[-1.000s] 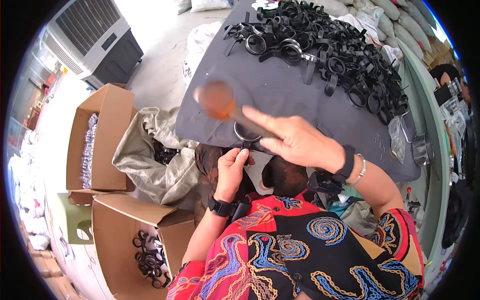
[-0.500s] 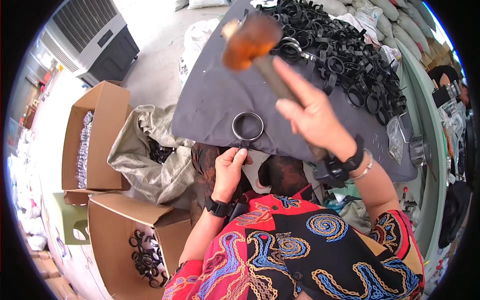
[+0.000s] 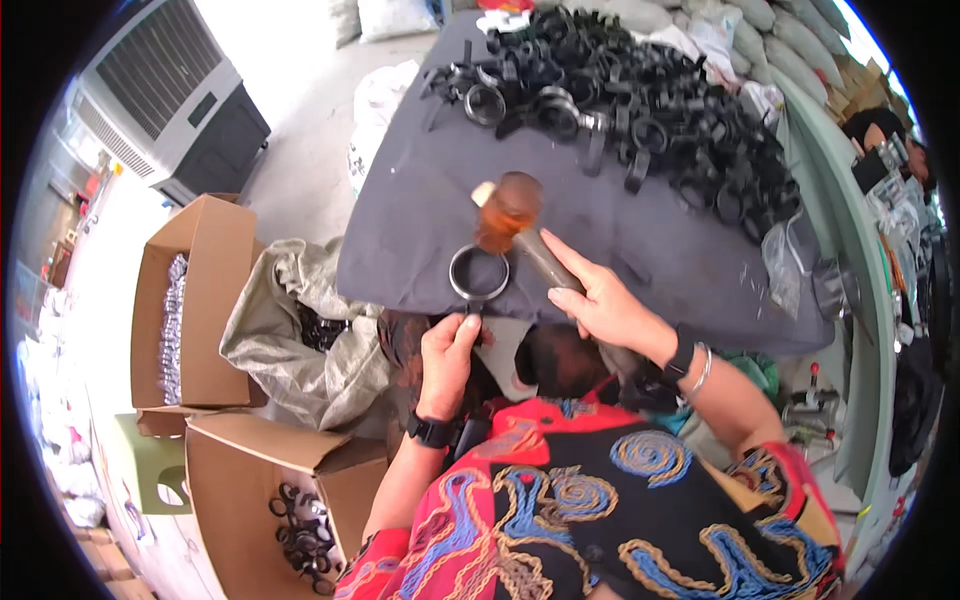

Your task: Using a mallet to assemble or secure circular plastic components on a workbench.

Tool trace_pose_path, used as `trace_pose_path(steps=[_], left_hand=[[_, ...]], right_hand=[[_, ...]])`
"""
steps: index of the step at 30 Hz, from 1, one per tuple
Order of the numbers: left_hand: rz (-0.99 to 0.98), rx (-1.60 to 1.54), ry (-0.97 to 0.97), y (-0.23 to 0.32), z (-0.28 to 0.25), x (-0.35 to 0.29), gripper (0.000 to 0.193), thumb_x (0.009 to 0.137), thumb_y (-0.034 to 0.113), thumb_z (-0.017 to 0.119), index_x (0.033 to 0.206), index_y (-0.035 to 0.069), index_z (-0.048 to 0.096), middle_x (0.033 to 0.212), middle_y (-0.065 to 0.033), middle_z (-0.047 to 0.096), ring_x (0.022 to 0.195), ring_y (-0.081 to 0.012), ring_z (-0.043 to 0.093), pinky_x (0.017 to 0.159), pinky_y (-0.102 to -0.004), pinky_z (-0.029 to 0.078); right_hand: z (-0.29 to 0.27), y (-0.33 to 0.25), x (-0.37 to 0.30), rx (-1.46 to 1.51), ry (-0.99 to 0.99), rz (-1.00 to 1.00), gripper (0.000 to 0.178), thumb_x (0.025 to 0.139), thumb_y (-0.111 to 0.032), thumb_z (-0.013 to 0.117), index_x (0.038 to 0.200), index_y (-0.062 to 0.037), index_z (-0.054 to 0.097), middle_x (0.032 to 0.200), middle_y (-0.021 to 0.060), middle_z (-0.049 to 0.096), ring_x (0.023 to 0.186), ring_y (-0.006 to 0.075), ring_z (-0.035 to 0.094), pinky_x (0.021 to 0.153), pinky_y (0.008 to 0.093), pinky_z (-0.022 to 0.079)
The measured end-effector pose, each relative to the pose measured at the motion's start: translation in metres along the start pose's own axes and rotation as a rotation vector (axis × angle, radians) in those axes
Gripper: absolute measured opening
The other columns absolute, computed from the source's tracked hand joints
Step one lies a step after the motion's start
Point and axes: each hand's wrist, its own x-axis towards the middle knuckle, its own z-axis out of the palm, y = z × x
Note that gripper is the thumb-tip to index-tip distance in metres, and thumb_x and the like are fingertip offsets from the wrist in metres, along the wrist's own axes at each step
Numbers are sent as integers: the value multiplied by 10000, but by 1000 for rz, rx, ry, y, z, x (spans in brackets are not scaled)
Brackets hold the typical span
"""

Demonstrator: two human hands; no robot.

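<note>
My left hand (image 3: 447,362) pinches the short tab of a round black ring clamp (image 3: 479,297) between thumb and fingers. The clamp lies at the front edge of a grey cloth-covered table (image 3: 400,230), and its inner band looks silvery. In my right hand (image 3: 618,312) is the handle of a mallet (image 3: 510,214) with an amber-brown head. That head is just above the far side of the ring; whether it touches, I cannot tell. Farther back on the table lies a large heap of black ring clamps (image 3: 640,100).
Left of me stand a cardboard box (image 3: 215,290) of shiny metal parts and another box (image 3: 235,500) with black clamps inside. Between them and the table sags an open woven sack (image 3: 290,365). A clear plastic bag (image 3: 785,265) lies at the table's right. An air cooler (image 3: 170,80) stands beyond.
The mallet has swung down and toward me, from high over the table to beside the ring. My left hand keeps its hold on the ring clamp, slightly farther left in the picture.
</note>
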Motion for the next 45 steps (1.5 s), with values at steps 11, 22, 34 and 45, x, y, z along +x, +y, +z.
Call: trace_pose_path(steps=[11, 22, 34, 45], left_hand=[[41, -580, 402, 29, -68, -34, 294, 983, 286, 498, 918, 12, 583, 795, -96, 628, 756, -191, 603, 756, -318, 484], [86, -948, 1315, 32, -248, -166, 510, 954, 371, 500, 1290, -8, 442, 1273, -162, 482, 1177, -346, 486, 1030, -474, 383], [191, 341, -387, 102, 76, 54, 211, 862, 51, 621, 1051, -39, 647, 891, -77, 679, 829, -110, 613, 742, -257, 494], [346, 1002, 42, 112, 63, 234, 373, 781, 219, 685, 1075, -9, 653, 967, -196, 684, 948, -322, 654, 831, -381, 503]], right_hand=[[-16, -1, -9, 281, 243, -175, 649, 900, -50, 501, 1494, -106, 245, 657, 9, 510, 467, 80, 478, 425, 229, 422], [-25, 41, -24, 533, 388, -226, 594, 897, -53, 520, 1439, -34, 278, 680, 34, 504, 470, 117, 509, 422, 251, 438], [-56, 81, -48, 673, 693, -321, 458, 908, -118, 510, 1327, 5, 373, 726, 64, 533, 491, 131, 530, 433, 256, 456], [-58, 77, -45, 775, 652, -274, 476, 887, -110, 518, 1313, 26, 354, 723, 73, 541, 498, 139, 542, 454, 265, 463]])
